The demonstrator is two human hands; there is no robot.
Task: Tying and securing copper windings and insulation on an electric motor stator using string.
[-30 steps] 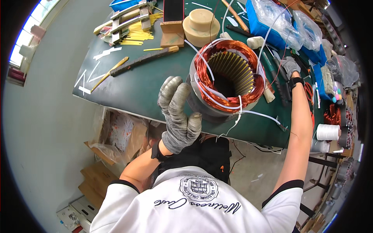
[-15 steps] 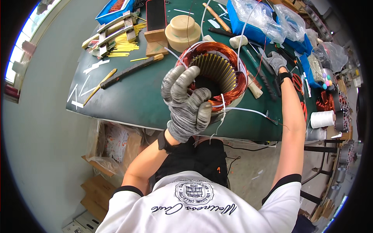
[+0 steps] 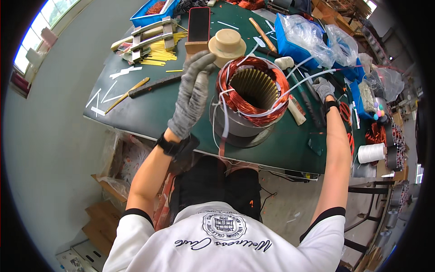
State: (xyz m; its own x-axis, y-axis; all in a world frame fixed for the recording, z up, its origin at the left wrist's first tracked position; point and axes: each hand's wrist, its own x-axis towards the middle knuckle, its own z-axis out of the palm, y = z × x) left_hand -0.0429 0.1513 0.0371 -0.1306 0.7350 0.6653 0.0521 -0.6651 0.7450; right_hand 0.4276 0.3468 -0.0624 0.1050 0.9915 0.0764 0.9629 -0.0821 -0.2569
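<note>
A motor stator [image 3: 240,128] stands upright on the green table, its grey body topped by a ring of copper windings [image 3: 232,100] tied with white cord. Yellowish slot liners [image 3: 256,81] line its bore, and white sleeves [image 3: 225,120] come off the windings. Just left of it, my left hand [image 3: 190,97], in a grey glove, is raised with its fingers stretched out and nothing in it. My right hand [image 3: 323,88], also gloved, is at the right among the tools beside the blue bins. Its fingers are curled; what they hold is hidden.
Behind the stator are a cream stepped block [image 3: 227,45] and a phone [image 3: 199,25] on a wooden stand. Yellow strips [image 3: 158,56] and a dark stick [image 3: 154,86] lie left. Bagged blue bins [image 3: 290,41], a white mallet head [image 3: 284,62] and a thread spool [image 3: 371,153] are right.
My left hand has let go of the windings and moved left, its fingers straightening. The stator has turned, so its cord and sleeves sit differently. My right hand stays among the tools.
</note>
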